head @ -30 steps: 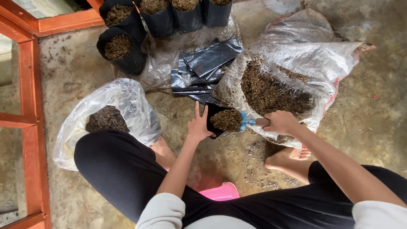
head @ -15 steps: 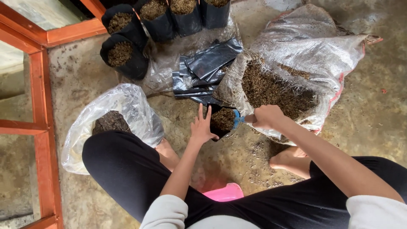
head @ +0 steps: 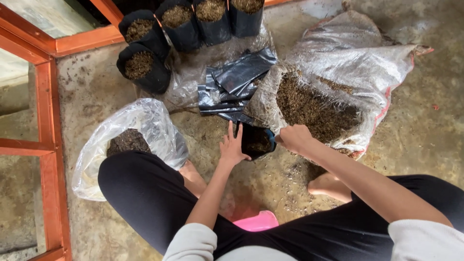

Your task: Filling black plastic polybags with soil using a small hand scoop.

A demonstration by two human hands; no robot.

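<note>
Two hands are working one small black grow bag [head: 256,141] on the concrete floor [head: 425,145], just in front of the person's crossed legs. Left hand [head: 233,146] is lying flat and open, fingers spread, pressing against the bag's left side. Right hand [head: 294,138] is curled closed at the bag's right rim; whether it is pinching the rim or holding soil, cannot tell. Bag is sitting upright, mouth open, dark mix inside. Just behind it a big woven sack [head: 357,67] is lying open, brown mix spilling at its mouth. Flat empty black bags [head: 237,79] are lying beside the sack. Filled black bags [head: 145,63] are standing at top left. Clear plastic bag [head: 145,125] of dark soil is resting by the left knee.
</note>
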